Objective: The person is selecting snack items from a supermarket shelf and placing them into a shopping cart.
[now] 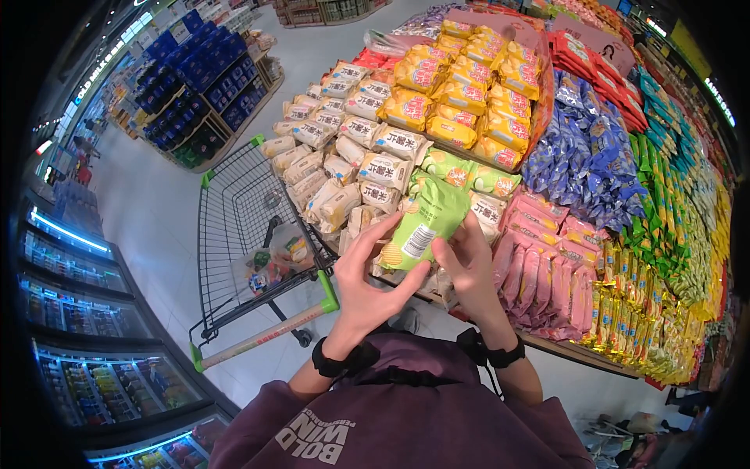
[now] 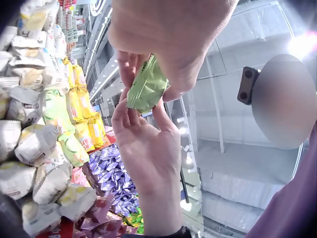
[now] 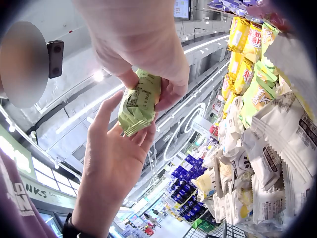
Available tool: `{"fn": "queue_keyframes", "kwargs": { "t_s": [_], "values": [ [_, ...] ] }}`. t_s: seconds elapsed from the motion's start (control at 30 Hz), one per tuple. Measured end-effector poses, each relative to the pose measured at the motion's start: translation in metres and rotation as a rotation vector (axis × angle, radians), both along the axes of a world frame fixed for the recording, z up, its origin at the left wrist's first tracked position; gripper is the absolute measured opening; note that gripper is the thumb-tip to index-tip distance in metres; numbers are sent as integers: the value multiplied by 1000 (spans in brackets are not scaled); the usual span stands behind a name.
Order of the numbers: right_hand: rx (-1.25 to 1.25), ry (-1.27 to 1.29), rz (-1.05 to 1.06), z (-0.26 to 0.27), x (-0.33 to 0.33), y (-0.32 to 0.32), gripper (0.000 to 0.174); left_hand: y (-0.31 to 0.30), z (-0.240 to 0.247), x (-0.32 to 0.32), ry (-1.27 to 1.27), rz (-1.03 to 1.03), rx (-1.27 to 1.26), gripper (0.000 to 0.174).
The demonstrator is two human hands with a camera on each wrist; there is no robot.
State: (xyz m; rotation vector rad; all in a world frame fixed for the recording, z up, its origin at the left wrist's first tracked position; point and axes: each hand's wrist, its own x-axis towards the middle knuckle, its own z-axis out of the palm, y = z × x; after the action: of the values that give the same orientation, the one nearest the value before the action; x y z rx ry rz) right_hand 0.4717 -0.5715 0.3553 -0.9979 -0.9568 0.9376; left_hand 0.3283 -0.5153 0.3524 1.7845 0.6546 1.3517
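Both hands hold one green snack packet [image 1: 428, 221] over the front of a snack display, its barcode side facing up in the head view. The left hand [image 1: 366, 283] grips its left and lower edge between thumb and fingers. On the other side, the right hand [image 1: 471, 273] pinches it, thumb near the barcode. In the left wrist view the packet [image 2: 148, 87] lies between the left hand [image 2: 171, 39] and the right hand [image 2: 151, 153]. The right wrist view shows the packet [image 3: 138, 101] with fingers of both hands round it. More green packets [image 1: 494, 181] lie just behind.
White packets [image 1: 383, 168], yellow packets [image 1: 457, 94], pink packets [image 1: 539, 273] and purple packets [image 1: 582, 148] fill the display. A wire shopping cart [image 1: 234, 203] with a bag of goods [image 1: 285, 254] stands at the left. Beyond it are freezers [image 1: 101, 313] and a shelf of blue goods [image 1: 195, 78].
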Motion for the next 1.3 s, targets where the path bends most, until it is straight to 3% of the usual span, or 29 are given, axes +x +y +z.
{"fn": "queue_keyframes", "kwargs": {
  "t_s": [0.07, 0.27, 0.57, 0.83, 0.93, 1.3],
  "values": [
    [3, 27, 2, 0, -1, 0, 46, 0, -7, -2, -33, -25, -89, 54],
    [-80, -54, 5, -3, 0, 2, 41, 6, -7, -2, 27, 156, 214, 52],
    [2, -17, -11, -6, -1, 8, 32, 9, -6, -2, 53, 204, 266, 48],
    [-21, 37, 12, -6, 2, 9, 33, 14, -10, 1, 6, 99, 219, 48],
    [-13, 175, 37, -1, 2, 8, 37, 15, -9, 0, 31, 84, 241, 48],
    [-8, 76, 43, 6, -3, 7, 40, 12, -7, -1, 51, 50, 321, 54]
  ]
}}
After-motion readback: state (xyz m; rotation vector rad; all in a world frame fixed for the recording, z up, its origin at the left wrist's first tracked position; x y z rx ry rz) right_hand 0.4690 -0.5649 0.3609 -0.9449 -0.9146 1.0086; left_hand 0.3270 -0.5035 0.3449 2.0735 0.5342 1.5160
